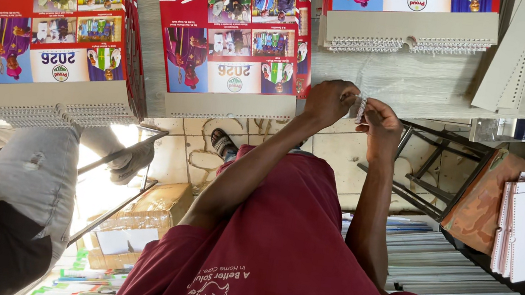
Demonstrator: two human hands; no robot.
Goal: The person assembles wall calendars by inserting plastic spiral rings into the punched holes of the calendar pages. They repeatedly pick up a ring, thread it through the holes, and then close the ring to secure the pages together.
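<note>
We pinch short wire binding coil [361, 108] between both hands: left hand [328, 102] at 9 o'clock, right hand [382, 124] at 3 o'clock, equally near. Coil axis vertical, above wooden table [419, 84] edge.

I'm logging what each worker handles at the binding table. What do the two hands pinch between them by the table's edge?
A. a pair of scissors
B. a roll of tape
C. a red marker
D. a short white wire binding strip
D: the left hand and right hand meet on a short white wire binding strip at the edge of the wooden table.
</note>
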